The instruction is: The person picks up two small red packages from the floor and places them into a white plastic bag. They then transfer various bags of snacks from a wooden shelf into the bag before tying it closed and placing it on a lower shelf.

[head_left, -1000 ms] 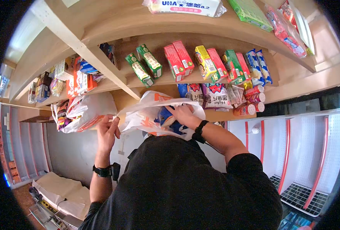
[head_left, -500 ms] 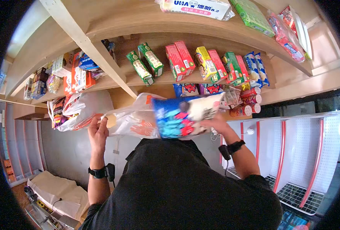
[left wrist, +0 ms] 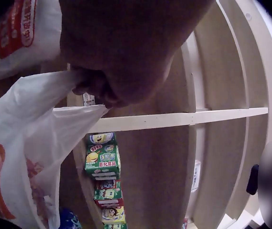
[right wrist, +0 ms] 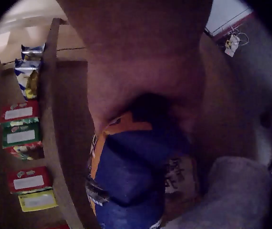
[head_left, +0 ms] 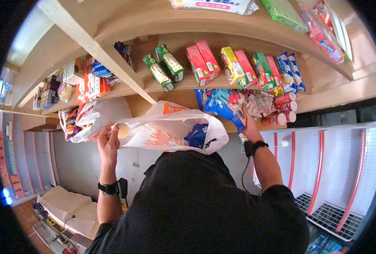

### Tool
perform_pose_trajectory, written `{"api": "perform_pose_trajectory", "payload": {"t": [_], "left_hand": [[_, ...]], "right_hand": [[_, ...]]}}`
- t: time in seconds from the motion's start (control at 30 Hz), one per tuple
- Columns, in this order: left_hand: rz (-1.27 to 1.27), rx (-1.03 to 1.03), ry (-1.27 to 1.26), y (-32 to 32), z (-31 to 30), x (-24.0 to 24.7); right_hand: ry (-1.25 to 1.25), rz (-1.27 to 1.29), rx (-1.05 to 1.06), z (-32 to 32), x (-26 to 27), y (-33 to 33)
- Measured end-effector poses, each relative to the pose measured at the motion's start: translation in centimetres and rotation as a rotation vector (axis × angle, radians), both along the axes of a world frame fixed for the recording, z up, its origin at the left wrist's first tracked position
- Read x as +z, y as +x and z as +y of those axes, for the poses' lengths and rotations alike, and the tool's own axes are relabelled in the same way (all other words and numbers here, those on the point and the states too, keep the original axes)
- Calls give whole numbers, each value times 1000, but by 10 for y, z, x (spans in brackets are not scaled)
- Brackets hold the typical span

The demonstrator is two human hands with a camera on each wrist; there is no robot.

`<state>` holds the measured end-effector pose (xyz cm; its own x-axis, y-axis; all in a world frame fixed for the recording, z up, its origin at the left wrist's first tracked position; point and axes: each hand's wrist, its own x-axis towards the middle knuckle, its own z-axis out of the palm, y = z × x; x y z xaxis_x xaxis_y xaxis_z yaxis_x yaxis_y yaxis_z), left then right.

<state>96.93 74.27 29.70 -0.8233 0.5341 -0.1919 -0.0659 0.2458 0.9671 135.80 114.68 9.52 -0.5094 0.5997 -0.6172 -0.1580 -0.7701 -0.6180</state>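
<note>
In the head view the left hand (head_left: 108, 146) pinches the edge of a white plastic bag (head_left: 154, 131) with orange print, its mouth spread wide. A dark blue packet (head_left: 197, 135) shows inside the bag. The right hand (head_left: 250, 127) grips one end of a blue snack packet (head_left: 224, 106) over the lower shelf, right of the bag. The right wrist view shows that packet (right wrist: 131, 171) hanging below the hand (right wrist: 145, 90). From the left wrist, the hand (left wrist: 121, 57) holds the bag's rim (left wrist: 50, 102).
Another filled white bag (head_left: 107, 116) sits at the left on the lower shelf. Above stand red boxes (head_left: 198, 65), green boxes (head_left: 158, 72) and blue packets (head_left: 287, 72). Several canisters (head_left: 285, 106) lie at the right. A wooden upright (head_left: 90, 46) divides the shelves.
The right hand has come out of the bag with the blue packet and moved right and up to the lower shelf. The left hand still holds the bag, shifted slightly left.
</note>
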Motion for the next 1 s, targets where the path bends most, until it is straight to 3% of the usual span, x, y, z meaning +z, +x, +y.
{"api": "perform_pose_trajectory", "payload": {"t": [0.13,0.17,0.27,0.3,0.4,0.47,0.53,0.6,0.67,0.8,0.83,0.87,0.93,1.0], "left_hand": [[37,-1,17,4,2,4],[40,15,16,4,1,0],[41,4,-17,16,5,12],[30,38,-27,15,-1,4],[30,56,-44,24,2,12],[29,64,-66,23,-2,6],[22,59,-66,24,2,8],[55,42,-40,22,4,3],[57,16,-37,21,11,9],[69,-13,-18,10,11,7],[78,-6,-10,9,10,8],[84,9,-1,10,8,8],[83,33,5,10,4,10],[67,56,6,11,-1,8]], "right_hand": [[13,-58,-36,31,-47,-34],[10,-178,-43,32,-48,-42],[653,-758,-99,-2,-14,-63],[730,-782,-31,-18,13,-63],[1238,-534,-19,-66,46,-54],[1416,-371,276,-93,89,-62],[1766,-103,688,-107,122,-87],[1647,33,1022,-114,100,-115],[1679,-174,1395,-117,58,-138],[1458,-535,2078,-111,74,-156],[1601,-536,2016,-104,33,-145],[1554,-505,1895,-98,7,-134],[1452,-440,1680,-95,11,-126],[1405,-527,1673,-94,40,-117]]}}
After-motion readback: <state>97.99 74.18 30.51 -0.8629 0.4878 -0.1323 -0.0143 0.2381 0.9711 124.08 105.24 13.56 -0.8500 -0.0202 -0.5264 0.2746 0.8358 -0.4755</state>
